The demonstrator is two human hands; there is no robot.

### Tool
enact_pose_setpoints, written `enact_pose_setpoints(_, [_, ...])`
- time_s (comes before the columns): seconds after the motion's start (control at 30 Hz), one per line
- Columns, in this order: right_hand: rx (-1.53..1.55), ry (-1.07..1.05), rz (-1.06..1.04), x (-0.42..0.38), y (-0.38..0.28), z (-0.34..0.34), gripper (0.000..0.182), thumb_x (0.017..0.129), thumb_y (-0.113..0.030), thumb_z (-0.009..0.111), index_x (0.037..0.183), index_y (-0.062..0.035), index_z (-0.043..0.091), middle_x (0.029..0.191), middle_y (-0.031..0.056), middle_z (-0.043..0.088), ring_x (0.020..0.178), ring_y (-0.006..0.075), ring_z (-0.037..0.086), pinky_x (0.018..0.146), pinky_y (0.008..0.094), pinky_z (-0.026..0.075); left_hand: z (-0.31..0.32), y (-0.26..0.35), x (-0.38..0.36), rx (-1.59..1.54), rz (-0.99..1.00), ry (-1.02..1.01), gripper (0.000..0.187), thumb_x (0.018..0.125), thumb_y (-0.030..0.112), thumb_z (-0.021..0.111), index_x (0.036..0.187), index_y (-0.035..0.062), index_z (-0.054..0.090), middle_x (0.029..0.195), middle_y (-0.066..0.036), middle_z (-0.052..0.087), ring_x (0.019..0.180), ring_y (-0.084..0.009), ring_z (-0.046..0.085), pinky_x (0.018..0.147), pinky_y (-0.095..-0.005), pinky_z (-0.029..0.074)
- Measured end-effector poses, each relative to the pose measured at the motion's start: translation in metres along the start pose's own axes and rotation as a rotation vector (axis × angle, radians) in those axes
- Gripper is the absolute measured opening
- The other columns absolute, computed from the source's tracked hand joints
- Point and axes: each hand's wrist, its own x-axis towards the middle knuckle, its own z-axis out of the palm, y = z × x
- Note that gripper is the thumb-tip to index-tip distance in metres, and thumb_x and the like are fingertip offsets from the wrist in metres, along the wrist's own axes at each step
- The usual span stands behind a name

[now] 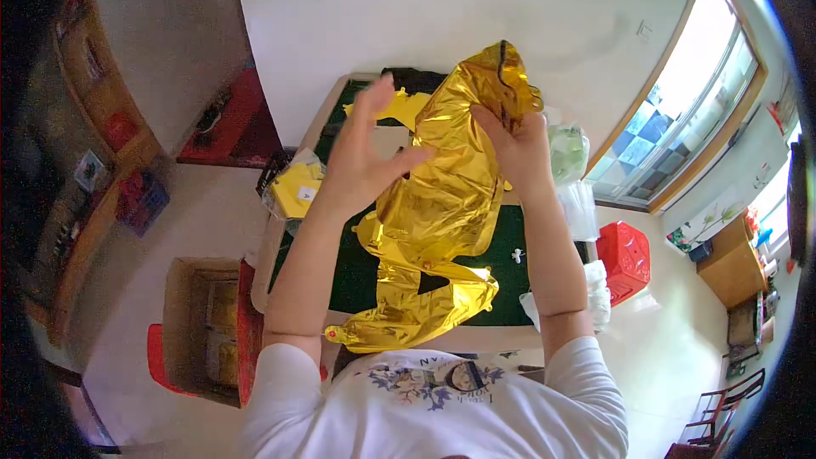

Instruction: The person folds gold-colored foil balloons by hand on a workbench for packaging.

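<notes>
A large, shiny gold foil sheet or flat foil balloon [450, 178] hangs above the table, its lower part spread toward the near edge. My right hand [518, 140] grips its upper right part, the thumb lying over the foil. My left hand [365, 157] is raised at the foil's left side, thumb and fingers spread, holding nothing. Behind my left hand lies a flat yellow piece [399, 109]. A small white object [518, 255] rests on the dark green table top [506, 289], right of the foil.
Yellow packets in clear plastic [297, 189] sit at the table's left edge. Clear plastic bags [578, 204] lie along its right edge. An open cardboard box [189, 323] stands on the floor at left, a red stool [623, 262] at right. A wall [442, 8] rises behind the table.
</notes>
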Motion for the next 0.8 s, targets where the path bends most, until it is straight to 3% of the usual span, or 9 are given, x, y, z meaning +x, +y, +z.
enact_pose_setpoints(0.2, [-0.001,0.001,0.141,-0.006,-0.013,0.0,0.017,0.086,-0.004,0.065,0.102,0.0018,0.064,0.094,0.0032,0.068,0.084,0.0089,0.061,0.075,0.0239,0.049,0.011,-0.031,-0.033,-0.186,-0.49,-0.469,0.078,0.07,0.015,0.082,0.135,0.002,0.041,0.122,-0.007,0.055,0.112,-0.0164,0.051,0.096,-0.0314,0.04])
enact_pose_setpoints(0.3, [0.196,-0.046,0.152,-0.002,-0.008,-0.002,0.023,0.086,-0.004,0.065,0.109,0.0007,0.062,0.099,0.0042,0.067,0.089,0.0108,0.061,0.08,0.0247,0.048,0.007,-0.036,-0.038,-0.416,-0.446,-0.649,0.067,0.073,0.01,0.079,0.131,0.0023,0.046,0.117,-0.005,0.058,0.106,-0.0133,0.053,0.091,-0.0291,0.043])
enact_pose_setpoints(0.43, [0.441,-0.065,0.246,-0.004,0.02,-0.003,0.035,0.089,-0.008,0.061,0.123,-0.0014,0.054,0.107,0.006,0.064,0.1,0.0135,0.059,0.089,0.0286,0.046,0.015,-0.035,-0.044,-0.511,-0.576,-0.475,0.042,0.077,0.006,0.075,0.115,0.0002,0.06,0.098,-0.004,0.065,0.088,-0.0096,0.06,0.078,-0.0245,0.048])
enact_pose_setpoints(0.5, [1.042,-0.023,0.514,-0.019,0.031,-0.001,0.045,0.092,-0.012,0.055,0.135,-0.0067,0.044,0.114,0.0059,0.061,0.099,0.0134,0.06,0.089,0.0283,0.046,0.012,-0.033,-0.047,-0.538,-0.575,-0.395,0.034,0.077,0.006,0.074,0.109,-0.0013,0.063,0.095,-0.004,0.067,0.082,-0.0108,0.063,0.075,-0.0254,0.051])
enact_pose_setpoints(0.53, [0.756,-0.01,0.658,-0.021,0.028,0.006,0.056,0.093,-0.016,0.053,0.144,-0.012,0.032,0.127,0.0082,0.054,0.103,0.0148,0.057,0.09,0.0289,0.046,0.008,-0.033,-0.047,-0.602,-0.627,-0.3,0.032,0.078,0.006,0.073,0.107,-0.0016,0.063,0.096,-0.005,0.067,0.082,-0.0116,0.063,0.075,-0.0259,0.051])
enact_pose_setpoints(0.57, [0.572,-0.111,0.567,-0.041,0.062,-0.007,0.068,0.087,-0.013,0.059,0.147,-0.0134,0.028,0.141,0.0093,0.041,0.111,0.0163,0.053,0.094,0.0294,0.045,0.003,-0.032,-0.047,-0.665,-0.679,-0.202,0.03,0.078,0.006,0.073,0.106,-0.0019,0.063,0.097,-0.005,0.067,0.083,-0.0125,0.064,0.075,-0.0265,0.051])
enact_pose_setpoints(0.67, [0.678,-0.317,0.293,-0.067,0.04,-0.005,0.076,0.082,-0.01,0.063,0.148,-0.0125,0.025,0.146,0.01,0.036,0.115,0.0168,0.051,0.088,0.0265,0.048,-0.004,-0.043,-0.048,-0.601,-0.663,-0.237,0.029,0.08,0.006,0.071,0.107,-0.0016,0.063,0.097,-0.006,0.067,0.084,-0.0125,0.064,0.075,-0.0261,0.052])
enact_pose_setpoints(0.73, [0.404,-0.428,0.075,-0.074,0.05,-0.007,0.084,0.076,-0.006,0.068,0.148,-0.011,0.025,0.148,0.0095,0.033,0.112,0.0161,0.054,0.081,0.0239,0.049,-0.001,-0.047,-0.051,-0.545,-0.644,-0.29,0.025,0.08,0.005,0.069,0.104,-0.0016,0.065,0.095,-0.006,0.068,0.085,-0.0139,0.065,0.076,-0.0274,0.052])
enact_pose_setpoints(0.8, [0.557,-0.406,0.19,-0.075,0.06,-0.007,0.086,0.075,-0.004,0.069,0.148,-0.01,0.024,0.148,0.0094,0.033,0.113,0.0161,0.054,0.083,0.0246,0.049,-0.001,-0.044,-0.052,-0.528,-0.625,-0.317,0.024,0.08,0.004,0.069,0.104,-0.0009,0.066,0.095,-0.006,0.068,0.085,-0.0128,0.064,0.076,-0.0265,0.051])
